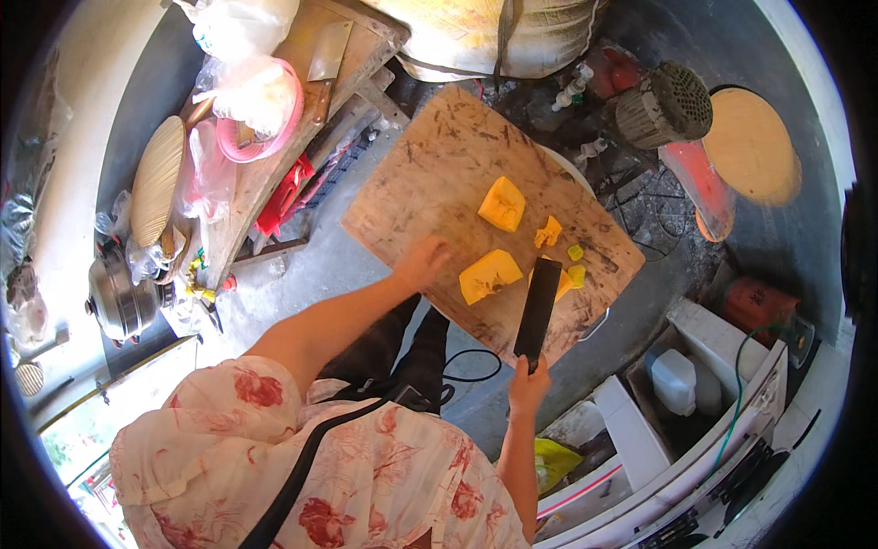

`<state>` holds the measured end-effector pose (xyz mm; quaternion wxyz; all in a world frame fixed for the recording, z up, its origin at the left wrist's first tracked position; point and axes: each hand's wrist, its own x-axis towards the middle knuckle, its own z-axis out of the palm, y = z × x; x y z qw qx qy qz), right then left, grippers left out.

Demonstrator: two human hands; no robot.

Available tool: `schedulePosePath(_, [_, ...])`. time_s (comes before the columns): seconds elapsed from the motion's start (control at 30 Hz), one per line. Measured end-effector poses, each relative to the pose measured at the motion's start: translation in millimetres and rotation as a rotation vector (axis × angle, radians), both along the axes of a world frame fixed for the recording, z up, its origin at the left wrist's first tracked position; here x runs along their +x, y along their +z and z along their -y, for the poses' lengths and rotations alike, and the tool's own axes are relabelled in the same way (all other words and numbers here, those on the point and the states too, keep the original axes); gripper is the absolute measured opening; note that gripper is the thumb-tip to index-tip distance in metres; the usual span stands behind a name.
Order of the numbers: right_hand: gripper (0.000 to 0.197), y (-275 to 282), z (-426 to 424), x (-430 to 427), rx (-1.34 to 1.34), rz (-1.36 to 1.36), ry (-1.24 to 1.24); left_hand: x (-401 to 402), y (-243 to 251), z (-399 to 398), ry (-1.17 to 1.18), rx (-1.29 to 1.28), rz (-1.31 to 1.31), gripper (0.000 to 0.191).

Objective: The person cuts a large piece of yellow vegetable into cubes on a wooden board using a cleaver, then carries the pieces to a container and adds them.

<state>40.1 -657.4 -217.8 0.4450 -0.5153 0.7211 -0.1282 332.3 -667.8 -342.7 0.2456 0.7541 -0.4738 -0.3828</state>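
My right hand (pixel 529 384) grips the handle of a dark-bladed cleaver (pixel 538 309), held over the right part of a worn wooden board (pixel 425 171). The blade partly hides a piece of orange-yellow squash (pixel 564 283). My left hand (pixel 422 263), slightly blurred, is over the board's left edge with its fingers loosely bent and nothing seen in them. Right of it lies a squash chunk (pixel 490 276), and another chunk (pixel 503 204) lies farther up the board. Near the blade are a scrap of squash pulp (pixel 548 232) and small yellow-green pieces (pixel 575 252).
A wooden bench (pixel 257 199) at the left holds another cleaver (pixel 331 55), a pink-rimmed basket (pixel 296 113) and plastic bags. A metal pot (pixel 120 295) stands at far left. A blackened perforated cylinder (pixel 662 106) is at upper right. White compartments (pixel 634 425) hold a plastic jug (pixel 673 381).
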Motion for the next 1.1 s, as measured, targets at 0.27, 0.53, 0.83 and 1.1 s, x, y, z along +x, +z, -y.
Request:
schedulePosePath(0.27, [0.024, -2, -5, -2, -0.038, -0.016, 0.070, 52, 10, 2, -0.785, 0.117, 0.408, 0.019])
schedulePosePath(0.53, [0.025, -4, -7, -7, -0.050, -0.053, 0.081, 87, 56, -31, -0.785, 0.543, 0.371, 0.025])
schedulePosePath(0.83, [0.025, -5, -18, -1, -0.106, -0.061, 0.139, -48, 20, 67, -0.373, 0.132, -0.069, 0.045])
schedulePosePath(1.1, [0.024, 2, -13, 13, -0.062, -0.038, 0.091, -42, -2, 55, -0.280, 0.225, -0.325, 0.033])
